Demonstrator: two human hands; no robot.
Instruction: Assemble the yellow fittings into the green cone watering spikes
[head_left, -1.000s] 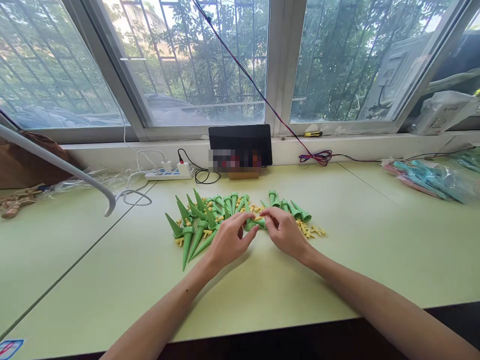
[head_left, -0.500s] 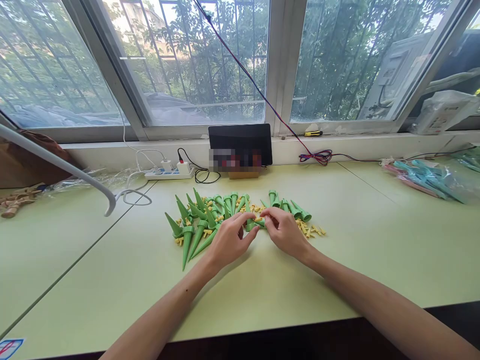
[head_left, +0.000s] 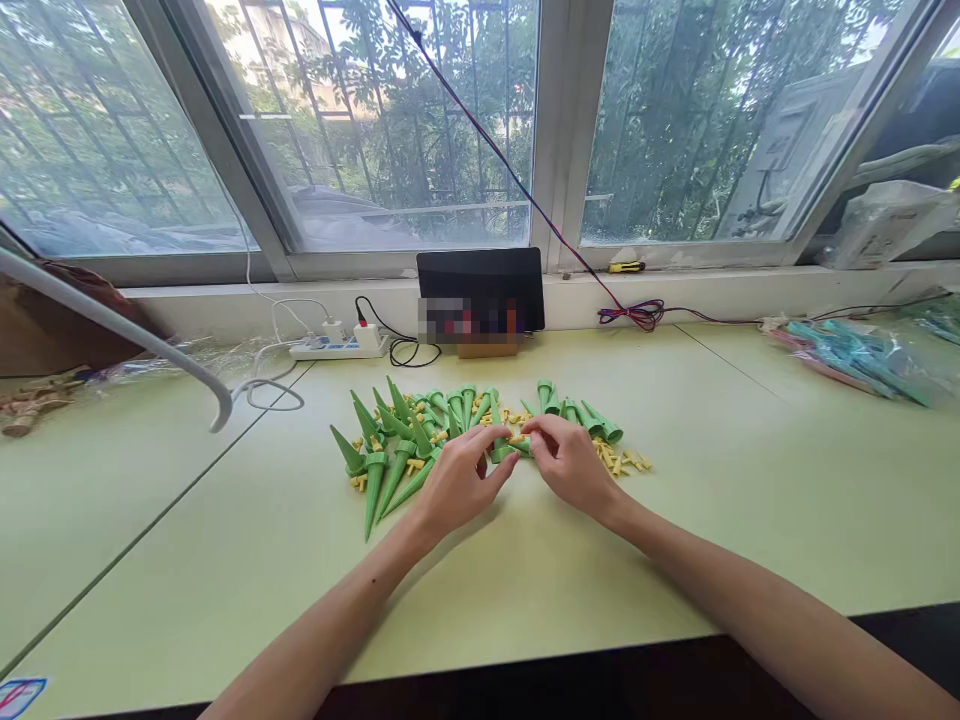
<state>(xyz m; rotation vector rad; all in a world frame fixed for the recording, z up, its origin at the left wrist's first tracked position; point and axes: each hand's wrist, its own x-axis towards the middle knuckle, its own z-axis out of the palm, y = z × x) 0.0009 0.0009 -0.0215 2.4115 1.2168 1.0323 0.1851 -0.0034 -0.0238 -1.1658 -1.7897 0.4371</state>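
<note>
Over the front of a pile of green plastic spikes, my left hand has its thumb and index finger apart. Its fingertips are close to a small yellow plastic piece. My right hand pinches that piece at its right end between thumb and index finger. Just behind the fingertips lies one green spike, partly covered by my left hand. More yellow pieces lie scattered among the spikes and to the right of my right hand.
A dark tablet leans at the back on a brown stand. To its left are a power strip and white cables. Bundled wires lie at the back right, near bagged blue-green items. A lamp arm reaches in from the left.
My right hand has shifted very slightly to the right. The left hand, the spikes and the loose yellow pieces look the same.
</note>
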